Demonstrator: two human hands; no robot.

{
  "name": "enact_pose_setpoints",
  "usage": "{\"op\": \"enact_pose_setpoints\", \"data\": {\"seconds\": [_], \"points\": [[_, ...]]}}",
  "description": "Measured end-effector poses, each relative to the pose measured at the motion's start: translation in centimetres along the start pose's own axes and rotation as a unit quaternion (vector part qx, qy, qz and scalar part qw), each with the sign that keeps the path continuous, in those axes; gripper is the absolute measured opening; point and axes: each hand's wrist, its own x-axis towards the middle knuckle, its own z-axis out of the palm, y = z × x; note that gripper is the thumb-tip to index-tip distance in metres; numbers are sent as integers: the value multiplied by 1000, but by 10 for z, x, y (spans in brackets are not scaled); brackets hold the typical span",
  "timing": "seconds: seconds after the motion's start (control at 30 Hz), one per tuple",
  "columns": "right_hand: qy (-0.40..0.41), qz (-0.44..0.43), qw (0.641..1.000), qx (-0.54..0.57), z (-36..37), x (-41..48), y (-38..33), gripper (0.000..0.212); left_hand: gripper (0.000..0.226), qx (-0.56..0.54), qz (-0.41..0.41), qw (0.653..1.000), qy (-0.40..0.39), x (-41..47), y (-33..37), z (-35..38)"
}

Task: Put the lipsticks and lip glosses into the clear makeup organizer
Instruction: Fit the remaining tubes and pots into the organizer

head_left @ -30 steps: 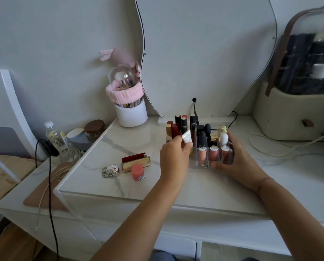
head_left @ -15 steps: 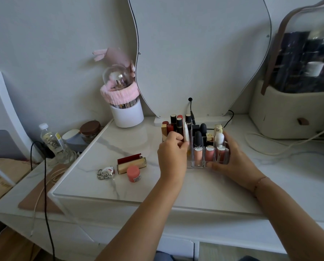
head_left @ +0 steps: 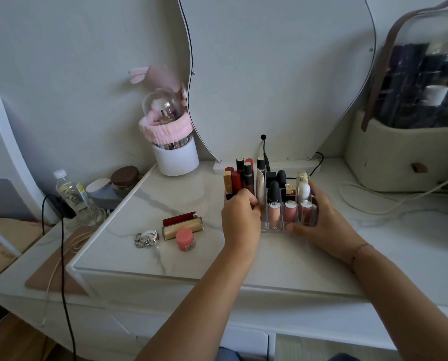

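Note:
The clear makeup organizer (head_left: 275,226) stands on the marble tabletop in front of the mirror, with several lipsticks and lip glosses upright in its slots. My left hand (head_left: 241,217) is at its front left, fingers pinched on the bottom of a white tube (head_left: 261,187) that stands in a middle slot. My right hand (head_left: 324,222) grips the organizer's right side. Left of it, loose on the table, lie a red lipstick (head_left: 180,218), a gold lipstick (head_left: 182,227) and a small pink pot (head_left: 185,239).
A keychain (head_left: 146,237) lies next to the loose lipsticks. A white brush holder (head_left: 176,157) with a pink band stands at the back left, a beige bag (head_left: 405,152) at the back right. A water bottle (head_left: 73,194) and a black cable (head_left: 62,256) are off the left edge.
My left hand has lowered the white tube from above the organizer down into a middle slot. My right hand has stayed on the organizer's right side.

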Motion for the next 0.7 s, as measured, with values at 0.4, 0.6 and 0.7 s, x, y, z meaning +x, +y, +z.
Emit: {"op": "enact_pose_setpoints", "data": {"seconds": [0.4, 0.6, 0.7], "points": [[-3, 3, 1000, 3, -1, -1, -1, 99, 7, -5, 16, 1000, 6, -2, 1, -7], [-9, 1, 1000, -7, 0, 1, 2, 98, 11, 8, 58, 998, 39, -2, -15, -52], [-13, 0, 1000, -6, 0, 2, 3, 99, 10, 31, 50, 997, 53, 0, -52, -95]]}}
